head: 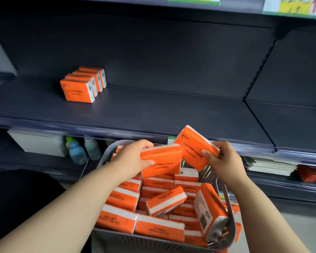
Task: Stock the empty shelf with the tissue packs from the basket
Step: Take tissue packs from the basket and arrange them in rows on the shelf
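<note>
My left hand (133, 157) grips one pack (161, 161), my right hand (224, 159) another (193, 148), above the basket (146, 241); four packs (82, 84) stand on the shelf (153, 110)

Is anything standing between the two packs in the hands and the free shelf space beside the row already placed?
Nothing visible does. The left hand grips the left pack and the right hand the right pack, both above the basket; the shelf right of the row of four packs lies open ahead of them.
</note>
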Tool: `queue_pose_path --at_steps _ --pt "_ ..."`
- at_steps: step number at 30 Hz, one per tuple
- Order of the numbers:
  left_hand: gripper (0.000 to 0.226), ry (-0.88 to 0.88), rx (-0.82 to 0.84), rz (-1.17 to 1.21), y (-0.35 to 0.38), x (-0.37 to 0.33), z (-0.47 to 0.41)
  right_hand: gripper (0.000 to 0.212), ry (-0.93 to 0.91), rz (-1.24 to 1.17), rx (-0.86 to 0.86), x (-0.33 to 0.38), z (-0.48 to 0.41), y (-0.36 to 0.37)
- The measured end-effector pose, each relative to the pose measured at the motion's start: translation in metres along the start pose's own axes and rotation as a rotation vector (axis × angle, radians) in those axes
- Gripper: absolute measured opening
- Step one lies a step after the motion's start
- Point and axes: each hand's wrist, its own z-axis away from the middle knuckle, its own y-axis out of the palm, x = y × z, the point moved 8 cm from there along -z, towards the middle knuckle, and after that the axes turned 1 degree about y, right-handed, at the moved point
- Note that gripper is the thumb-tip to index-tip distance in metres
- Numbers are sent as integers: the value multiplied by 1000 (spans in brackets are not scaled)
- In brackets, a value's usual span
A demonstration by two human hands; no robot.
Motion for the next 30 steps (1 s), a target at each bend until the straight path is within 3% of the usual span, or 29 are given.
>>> queue_pose_path --at_steps 5,10,30 --pt "52 48 -122 -13 -39 -3 7 29 -77 -50 -56 36 3 -10" --pt "52 68 -217 33 -89 9 11 27 -141 -46 -1 85 -3 10" --pt "58 27 -360 344 -213 179 -40 34 -363 202 204 284 -67 224"
